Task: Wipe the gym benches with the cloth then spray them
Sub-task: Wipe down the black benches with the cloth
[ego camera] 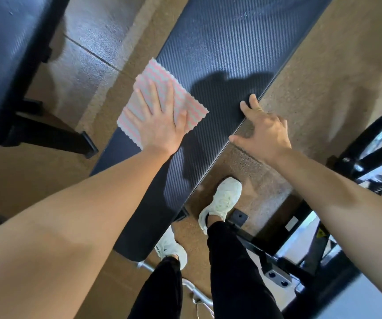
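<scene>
Head view: the cloth (160,74) — pink and pale wavy stripes, scalloped edges — lies spread on the dark ribbed worktop (227,49), overhanging its left edge. The left hand (160,118) presses it flat, fingers splayed. The right hand (263,130), open and empty, touches the right edge. A yellow frame label (321,233) is unreadable.

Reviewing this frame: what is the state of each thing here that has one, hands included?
cloth: spread flat on the bench pad, overhanging its left edge, pressed under the left hand.
left hand: fingers straight, pressing on the cloth.
right hand: fingers spread, resting on the bench's right edge, holding nothing.
bench: pad flat, cloth and both hands on it.
second bench: upper left, untouched.
</scene>
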